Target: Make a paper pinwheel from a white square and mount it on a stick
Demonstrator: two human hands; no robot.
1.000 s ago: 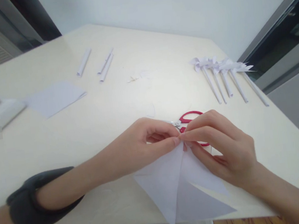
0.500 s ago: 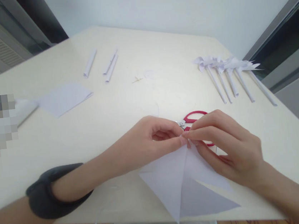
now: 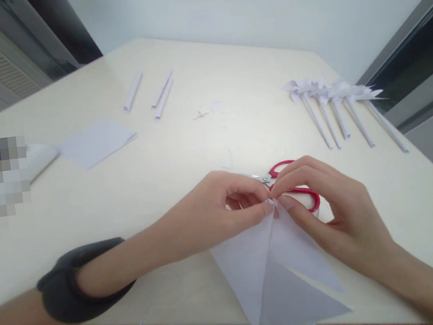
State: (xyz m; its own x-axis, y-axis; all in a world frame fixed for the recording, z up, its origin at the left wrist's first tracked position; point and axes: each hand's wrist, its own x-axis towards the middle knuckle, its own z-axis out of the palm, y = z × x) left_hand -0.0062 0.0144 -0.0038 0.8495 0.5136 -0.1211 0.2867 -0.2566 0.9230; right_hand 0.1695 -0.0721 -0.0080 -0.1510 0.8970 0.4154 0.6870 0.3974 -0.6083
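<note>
Both hands meet at the near edge of the table, pinching the top point of a folded white paper whose lower flaps hang out past the table edge. The left hand has thumb and forefinger pressed together on the tip from the left, and the right hand clamps the same tip from the right, so the fingertips of both hands touch there. Just behind the fingers lie red-handled scissors, partly hidden by the right hand, with the blades poking out toward the left hand. A dark wristband sits on the left forearm. Farther back on the right is a row of finished paper pinwheels on rolled sticks, lying side by side. At the far left are three rolled paper sticks, well apart from the hands, and nearer to them a flat stack of paper squares. A few small paper scraps lie mid-table.
</note>
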